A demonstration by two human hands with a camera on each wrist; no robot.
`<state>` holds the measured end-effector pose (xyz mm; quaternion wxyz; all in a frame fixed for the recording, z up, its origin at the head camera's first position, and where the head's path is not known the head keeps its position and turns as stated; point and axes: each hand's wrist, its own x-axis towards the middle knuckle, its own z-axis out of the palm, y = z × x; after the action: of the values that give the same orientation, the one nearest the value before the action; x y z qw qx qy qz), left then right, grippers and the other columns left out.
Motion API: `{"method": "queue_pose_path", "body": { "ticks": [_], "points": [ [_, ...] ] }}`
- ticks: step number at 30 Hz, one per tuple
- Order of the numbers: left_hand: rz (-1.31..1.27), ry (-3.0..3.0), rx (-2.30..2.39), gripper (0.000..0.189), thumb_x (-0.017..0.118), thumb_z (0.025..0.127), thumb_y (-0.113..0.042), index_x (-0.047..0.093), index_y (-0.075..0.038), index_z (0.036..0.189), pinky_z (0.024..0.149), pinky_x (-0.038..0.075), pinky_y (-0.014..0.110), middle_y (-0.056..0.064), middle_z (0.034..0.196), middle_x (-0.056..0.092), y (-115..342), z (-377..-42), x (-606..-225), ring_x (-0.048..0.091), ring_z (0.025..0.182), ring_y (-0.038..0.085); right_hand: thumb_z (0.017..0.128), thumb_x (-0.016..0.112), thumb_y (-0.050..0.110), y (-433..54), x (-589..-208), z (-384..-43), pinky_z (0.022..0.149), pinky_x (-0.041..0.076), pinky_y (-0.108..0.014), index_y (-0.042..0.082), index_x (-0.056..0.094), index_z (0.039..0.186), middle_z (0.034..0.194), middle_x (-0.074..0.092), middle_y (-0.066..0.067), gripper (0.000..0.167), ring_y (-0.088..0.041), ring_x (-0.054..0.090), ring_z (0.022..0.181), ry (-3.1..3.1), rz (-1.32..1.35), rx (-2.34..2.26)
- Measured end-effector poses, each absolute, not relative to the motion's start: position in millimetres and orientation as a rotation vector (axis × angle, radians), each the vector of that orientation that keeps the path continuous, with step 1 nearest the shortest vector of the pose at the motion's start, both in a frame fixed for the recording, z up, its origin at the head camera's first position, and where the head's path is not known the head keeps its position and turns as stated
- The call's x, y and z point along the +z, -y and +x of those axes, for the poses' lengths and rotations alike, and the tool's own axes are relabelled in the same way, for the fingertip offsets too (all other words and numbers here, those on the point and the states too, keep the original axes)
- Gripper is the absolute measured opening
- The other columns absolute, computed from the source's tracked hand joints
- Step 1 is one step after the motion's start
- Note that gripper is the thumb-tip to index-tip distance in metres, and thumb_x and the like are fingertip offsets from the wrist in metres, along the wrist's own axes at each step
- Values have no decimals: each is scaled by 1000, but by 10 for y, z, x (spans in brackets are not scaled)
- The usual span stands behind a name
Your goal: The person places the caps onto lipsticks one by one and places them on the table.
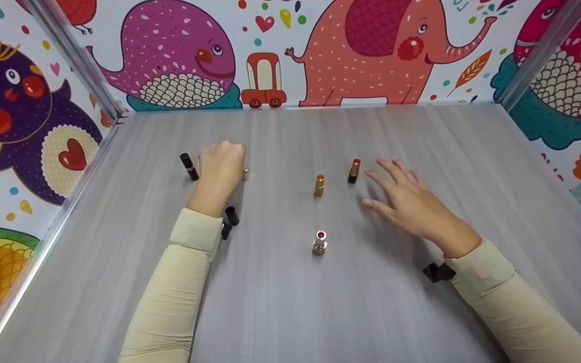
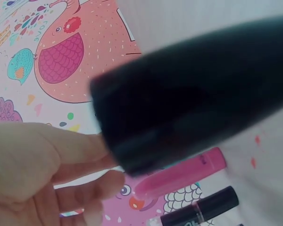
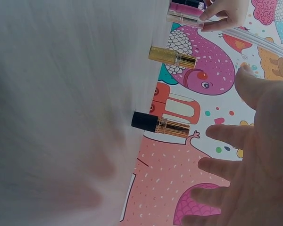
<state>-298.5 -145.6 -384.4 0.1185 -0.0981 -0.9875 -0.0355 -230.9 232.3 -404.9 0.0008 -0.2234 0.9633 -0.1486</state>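
Pinching the top of a pale cosmetic tube beneath it, the left hand curls; the tube stands upright, long axis vertical. The right hand is released, fingers spread beside an upright black-and-gold lipstick.

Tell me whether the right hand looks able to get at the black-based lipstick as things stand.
Probably yes: the right hand is empty with fingers spread, and the black-based lipstick stands upright just beyond its fingertips, with nothing visible between them.
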Motion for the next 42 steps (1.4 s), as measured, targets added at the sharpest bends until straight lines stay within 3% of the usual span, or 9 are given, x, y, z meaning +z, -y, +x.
{"method": "queue_pose_path", "body": {
  "ticks": [10, 14, 21, 29, 37, 42],
  "points": [
    [-304, 2871, -162, 12, 88, 84, -7, 79, -1, 87, 69, 61, 55, 17, 91, 77, 1472, -2957, -3795, 73, 81, 39, 106, 63, 50, -2331, -4053, -2302, 123, 14, -75, 15, 42, 165, 173, 26, -18, 72, -48, 13, 161, -3019, -704, -480],
    [-281, 2838, -198, 10, 78, 92, -6, 77, -3, 83, 69, 60, 56, 16, 88, 77, 1508, -2915, -3722, 73, 80, 40, 106, 63, 49, -2325, -4043, -2299, 123, 14, -74, 14, 41, 165, 173, 26, -18, 72, -48, 13, 161, -3017, -701, -479],
    [-280, 2798, -210, 13, 67, 95, -2, 79, 1, 98, 71, 59, 57, 20, 93, 77, 1598, -2832, -3622, 72, 80, 43, 106, 63, 49, -2316, -4045, -2297, 124, 13, -74, 13, 42, 164, 173, 26, -19, 71, -49, 13, 161, -3011, -709, -480],
    [-290, 2808, -276, 22, 73, 100, -14, 81, -2, 117, 80, 61, 57, 19, 111, 79, 1601, -2689, -3457, 75, 95, 43, 106, 63, 49, -2326, -4044, -2299, 124, 13, -74, 12, 44, 163, 172, 27, -20, 71, -50, 14, 160, -3014, -729, -500],
    [-382, 2949, -440, 18, 77, 100, -20, 85, -7, 108, 87, 57, 55, 12, 107, 81, 1610, -2430, -3289, 73, 100, 35, 106, 65, 46, -2328, -4039, -2305, 123, 15, -75, 12, 45, 163, 172, 28, -20, 69, -51, 17, 159, -3023, -747, -495],
    [-450, 3085, -492, 22, 85, 94, -21, 85, -11, 113, 91, 59, 53, 8, 114, 80, 1638, -2274, -3243, 74, 107, 30, 106, 64, 47, -2333, -4047, -2301, 123, 13, -75, 12, 45, 162, 172, 28, -20, 70, -51, 16, 160, -3010, -739, -492]
  ]
}}
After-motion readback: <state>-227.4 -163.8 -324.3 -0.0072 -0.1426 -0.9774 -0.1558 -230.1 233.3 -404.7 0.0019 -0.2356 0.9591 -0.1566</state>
